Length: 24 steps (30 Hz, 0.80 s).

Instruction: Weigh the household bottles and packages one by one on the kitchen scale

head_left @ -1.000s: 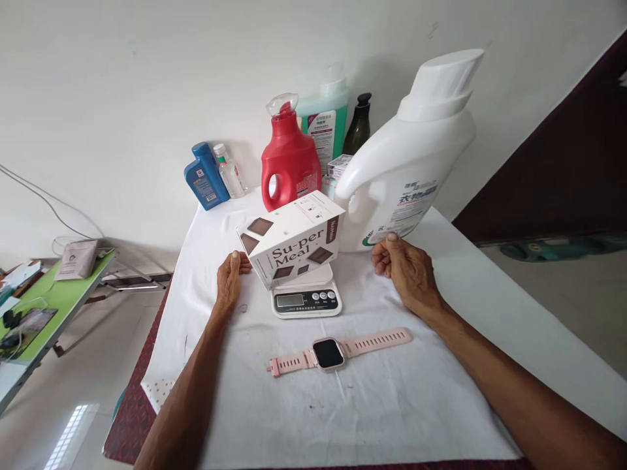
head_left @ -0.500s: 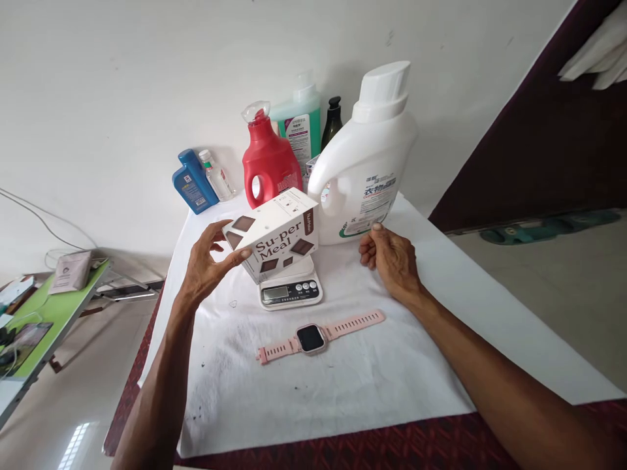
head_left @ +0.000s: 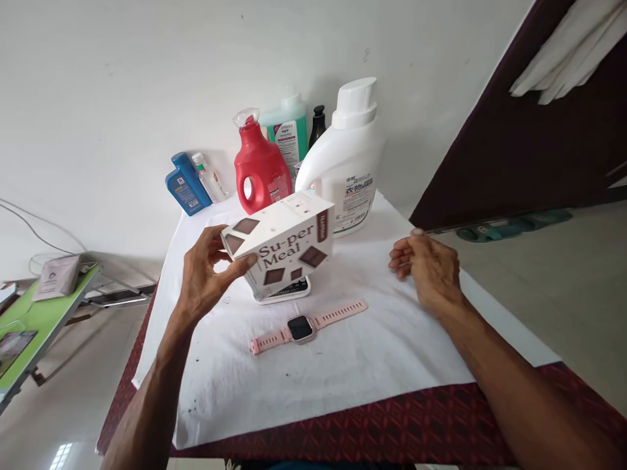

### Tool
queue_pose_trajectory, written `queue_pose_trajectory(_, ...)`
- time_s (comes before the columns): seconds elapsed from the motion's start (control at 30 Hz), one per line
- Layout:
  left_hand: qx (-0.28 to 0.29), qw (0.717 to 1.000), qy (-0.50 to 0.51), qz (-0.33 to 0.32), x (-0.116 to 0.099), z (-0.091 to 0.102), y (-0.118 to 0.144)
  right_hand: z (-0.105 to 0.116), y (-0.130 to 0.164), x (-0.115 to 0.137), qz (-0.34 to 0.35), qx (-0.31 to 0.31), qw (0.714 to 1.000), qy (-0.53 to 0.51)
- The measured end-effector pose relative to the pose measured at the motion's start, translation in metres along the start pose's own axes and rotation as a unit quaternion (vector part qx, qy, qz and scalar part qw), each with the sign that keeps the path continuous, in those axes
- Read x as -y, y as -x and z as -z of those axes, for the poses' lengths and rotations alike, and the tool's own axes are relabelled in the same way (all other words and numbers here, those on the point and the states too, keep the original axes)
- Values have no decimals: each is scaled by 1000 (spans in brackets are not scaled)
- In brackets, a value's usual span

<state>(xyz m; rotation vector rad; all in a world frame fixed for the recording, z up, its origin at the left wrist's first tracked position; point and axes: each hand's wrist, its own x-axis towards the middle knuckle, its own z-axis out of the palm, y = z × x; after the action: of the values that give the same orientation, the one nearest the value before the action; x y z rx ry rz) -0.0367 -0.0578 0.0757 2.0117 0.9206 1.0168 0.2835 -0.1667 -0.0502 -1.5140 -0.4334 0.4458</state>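
Note:
My left hand (head_left: 208, 271) grips the left end of a white carton (head_left: 289, 248) printed "Su-per Meal", thumb on the front and fingers behind. The carton is tilted and raised over a small white kitchen scale (head_left: 287, 296), hiding most of it and its display. A pink smartwatch (head_left: 300, 328) lies flat with its strap spread out in front of the scale. Off to the right, my right hand (head_left: 431, 267) is above the cloth, holding nothing, its fingers loosely bent and the thumb apart from them.
Behind the carton stand a big white detergent jug (head_left: 355, 150), a red jug (head_left: 262, 163), a green bottle (head_left: 291, 130) and a dark pump bottle (head_left: 318, 124). A blue bottle (head_left: 187, 186) and a clear bottle (head_left: 210, 179) lean by the wall. White cloth (head_left: 235, 398) covers the table.
The carton in my left hand has come forward and right, now covering most of the scale, display included. My right hand has moved right, away from the white jug. The view has shifted slightly.

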Motion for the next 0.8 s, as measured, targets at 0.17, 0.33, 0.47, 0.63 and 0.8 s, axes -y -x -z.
queue_pose_trajectory(0.17,24,997,78,-14,-18,-59,-1,0,-12,-1,59,-88,994,-31)
queue_pose_trajectory(0.33,33,997,57,-34,-12,-130,-14,11,-21,-2,149,-214,965,9)
queue_pose_trajectory(0.47,47,996,-9,-73,3,-161,-23,10,-14,-5,208,-210,952,85)
queue_pose_trajectory(0.63,6,997,-31,-73,18,-174,-32,-9,6,-12,239,-70,954,166)
queue_pose_trajectory(0.8,45,995,-22,-84,23,-156,-33,-13,16,-18,202,22,957,207)
